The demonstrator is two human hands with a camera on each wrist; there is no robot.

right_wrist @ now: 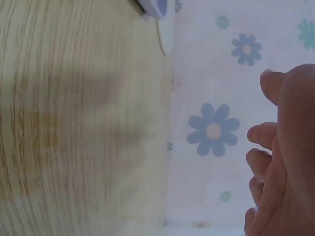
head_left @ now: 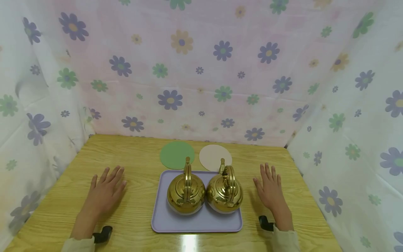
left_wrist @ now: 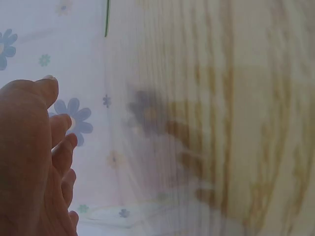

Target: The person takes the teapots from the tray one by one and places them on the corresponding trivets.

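Note:
Two shiny gold teapots stand side by side on a lilac tray (head_left: pixel 195 224) in the head view. The left teapot (head_left: pixel 185 196) and the right teapot (head_left: pixel 225 194) both point their spouts toward the back, with arched handles over their lids. My left hand (head_left: pixel 105 190) is left of the tray, palm down, its fingers spread and holding nothing. To the right of the tray is my right hand (head_left: pixel 269 189), likewise palm down and holding nothing. The left wrist view shows the left hand (left_wrist: pixel 37 157) above the wood surface, and the right wrist view shows the right hand (right_wrist: pixel 290 152) similarly.
Behind the tray lie a green round mat (head_left: pixel 176 155) and a beige round mat (head_left: pixel 214 155). Everything stands on a wood-grain table (head_left: pixel 135 217). A flowered curtain (head_left: pixel 201 70) encloses the table at the back and both sides.

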